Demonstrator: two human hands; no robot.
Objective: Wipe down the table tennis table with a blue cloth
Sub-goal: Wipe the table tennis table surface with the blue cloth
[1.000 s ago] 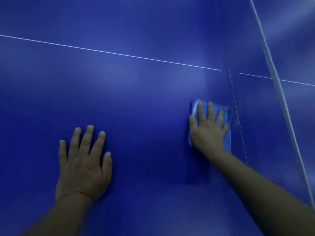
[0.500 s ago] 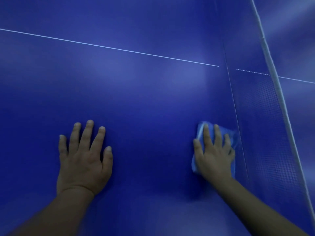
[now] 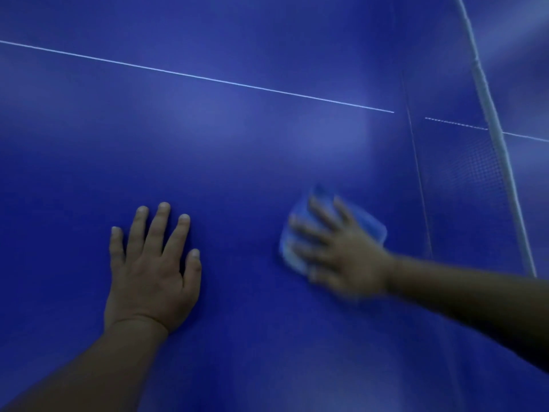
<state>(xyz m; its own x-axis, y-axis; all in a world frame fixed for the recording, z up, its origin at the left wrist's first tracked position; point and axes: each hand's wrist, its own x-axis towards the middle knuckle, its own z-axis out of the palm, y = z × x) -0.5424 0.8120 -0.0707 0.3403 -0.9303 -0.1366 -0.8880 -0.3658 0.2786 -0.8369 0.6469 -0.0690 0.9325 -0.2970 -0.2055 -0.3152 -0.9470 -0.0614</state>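
blue cloth flat, orientation blurred | right hand fingers spread, pressing it | left hand fingers spread on table

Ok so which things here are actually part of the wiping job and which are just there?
Part of the job:
- light blue folded cloth, pressed flat under the right hand
- dark blue table tennis table top, being wiped
- left hand, resting flat on the table

Just there:
- thin white centre line painted on the table
- mesh net with white top band, at right
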